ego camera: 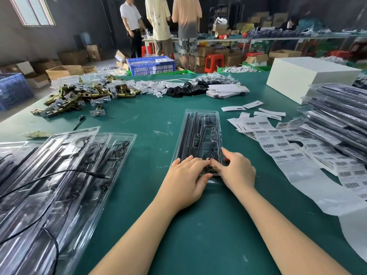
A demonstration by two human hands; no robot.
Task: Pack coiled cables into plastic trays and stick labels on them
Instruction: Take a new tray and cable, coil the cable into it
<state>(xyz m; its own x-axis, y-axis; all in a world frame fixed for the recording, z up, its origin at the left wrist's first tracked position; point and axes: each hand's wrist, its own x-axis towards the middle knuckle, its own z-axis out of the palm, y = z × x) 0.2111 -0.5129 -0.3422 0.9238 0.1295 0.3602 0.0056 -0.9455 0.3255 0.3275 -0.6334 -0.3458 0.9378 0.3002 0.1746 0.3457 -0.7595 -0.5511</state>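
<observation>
Pressing the near end of the plastic tray point(198, 135), left hand point(187, 175) and right hand point(237, 171) lie with fingers fairly straight — best seat the cable point(208, 156) evenly.

A heap of brass-coloured metal hardware point(79, 98) lies at the far left of a green table point(143, 120), a white box point(309, 78) sits at its far right, and beyond it three people point(158, 22) stand near a blue crate point(151, 65) and red stools point(215, 63).
</observation>
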